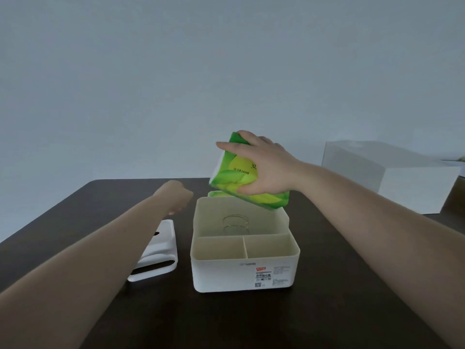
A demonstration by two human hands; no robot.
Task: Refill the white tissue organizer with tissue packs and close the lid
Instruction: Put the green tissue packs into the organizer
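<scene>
Fingers of right hand [268, 170] clamp a tilted pack [236, 176] above the open organizer [245, 270]; left hand [176, 197] loosely curled. Tilt could snag the rim.

R hand [266, 170] gripping, L hand [176, 197] loosely fisted

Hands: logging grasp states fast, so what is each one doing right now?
Left hand: fingers curled shut, holding nothing visible.
Right hand: fingers closed on the green tissue pack, tilted above the white organizer.
</scene>
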